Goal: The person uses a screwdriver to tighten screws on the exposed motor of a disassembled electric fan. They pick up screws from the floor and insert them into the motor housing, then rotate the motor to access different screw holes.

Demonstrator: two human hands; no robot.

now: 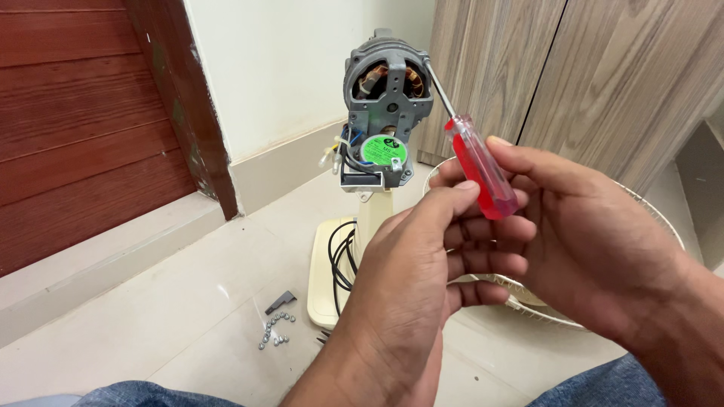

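Note:
A bare grey fan motor (388,83) with copper windings and a round green part stands on a cream stand (375,215). A screwdriver (479,173) with a clear red handle points up-left, its metal tip touching the motor's upper right edge. My right hand (596,241) grips the red handle. My left hand (411,279) is curled in front of the stand, its thumb resting on the handle. Black wires (341,256) run down to the cream base (323,279).
Several small screws (275,332) and a small grey clip (280,301) lie on the tiled floor left of the base. A white fan grille (528,294) lies behind my hands. Wooden cabinet doors (603,68) stand at the right, a red wooden door (83,128) at the left.

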